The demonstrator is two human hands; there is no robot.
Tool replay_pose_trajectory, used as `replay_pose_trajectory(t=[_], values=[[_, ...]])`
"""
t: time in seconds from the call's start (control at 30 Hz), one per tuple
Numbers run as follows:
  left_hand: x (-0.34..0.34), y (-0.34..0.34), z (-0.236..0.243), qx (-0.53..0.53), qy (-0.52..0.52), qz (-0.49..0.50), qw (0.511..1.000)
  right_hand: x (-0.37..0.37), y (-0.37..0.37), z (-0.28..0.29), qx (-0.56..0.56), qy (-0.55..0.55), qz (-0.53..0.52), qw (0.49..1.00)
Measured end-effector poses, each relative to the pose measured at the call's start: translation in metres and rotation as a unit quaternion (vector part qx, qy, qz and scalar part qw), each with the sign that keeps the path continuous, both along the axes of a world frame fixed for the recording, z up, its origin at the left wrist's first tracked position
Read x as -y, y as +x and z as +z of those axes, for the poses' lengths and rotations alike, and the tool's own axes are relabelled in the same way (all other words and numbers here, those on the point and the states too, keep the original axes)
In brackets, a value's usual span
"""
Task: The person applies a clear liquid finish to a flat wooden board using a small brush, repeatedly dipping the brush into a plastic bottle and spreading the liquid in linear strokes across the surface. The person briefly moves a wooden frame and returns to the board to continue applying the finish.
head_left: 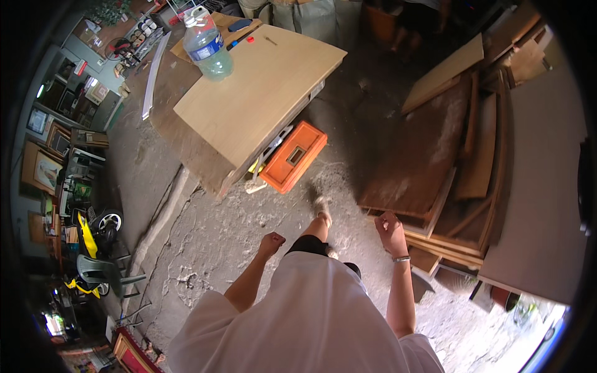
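My left hand hangs over the rough concrete floor with its fingers curled in, and nothing shows in it. My right hand is raised further forward, also curled, with a bracelet or watch on the wrist and no object visible in it. In the picture it overlaps the near corner of a stack of brown boards; I cannot tell if it touches them. Ahead is a table with a pale wooden top. An orange toolbox sits below its near edge. On the tabletop stands a large clear water bottle with a blue label.
A blue-handled tool and a small red item lie on the table. More panels lean at the right. Another person is in the dark background. A green plastic chair and a yellow motorbike are at the left.
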State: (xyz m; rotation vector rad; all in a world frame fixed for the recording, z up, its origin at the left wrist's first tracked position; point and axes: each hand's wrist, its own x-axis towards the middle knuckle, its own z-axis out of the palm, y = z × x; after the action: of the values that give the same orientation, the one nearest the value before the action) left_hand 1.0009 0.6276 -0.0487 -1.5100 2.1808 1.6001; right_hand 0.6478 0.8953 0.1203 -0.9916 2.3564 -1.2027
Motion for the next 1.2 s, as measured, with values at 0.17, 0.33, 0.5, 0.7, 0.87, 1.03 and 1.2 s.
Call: replay_pose_trajectory(t=[0.17,0.33,0.5,0.7,0.87,1.03,1.2], values=[[0.072,-0.142,0.02,0.024,0.003,-0.041,0.999,0.071,-0.103,-0.008,0.06,-0.018,-0.045,0.997],[0.159,-0.308,0.05,-0.06,-0.03,-0.124,0.99,0.133,-0.188,-0.011,0.028,0.116,-0.025,0.993],[0.236,-0.446,0.091,-0.112,-0.078,-0.134,0.981,0.181,-0.261,-0.006,0.044,0.149,-0.009,0.988],[0.301,-0.549,0.118,-0.174,-0.061,-0.095,0.978,0.232,-0.365,-0.022,0.087,0.117,-0.007,0.989],[0.336,-0.609,0.119,-0.228,-0.064,0.082,0.968,0.302,-0.499,-0.045,0.09,0.154,0.068,0.982],[0.364,-0.685,0.151,-0.181,-0.179,0.368,0.894,0.41,-0.685,-0.023,-0.069,0.122,0.226,0.964],[0.483,-0.663,0.237,-0.143,-0.563,0.424,0.695,0.541,-0.826,0.044,-0.096,0.118,0.267,0.951]])
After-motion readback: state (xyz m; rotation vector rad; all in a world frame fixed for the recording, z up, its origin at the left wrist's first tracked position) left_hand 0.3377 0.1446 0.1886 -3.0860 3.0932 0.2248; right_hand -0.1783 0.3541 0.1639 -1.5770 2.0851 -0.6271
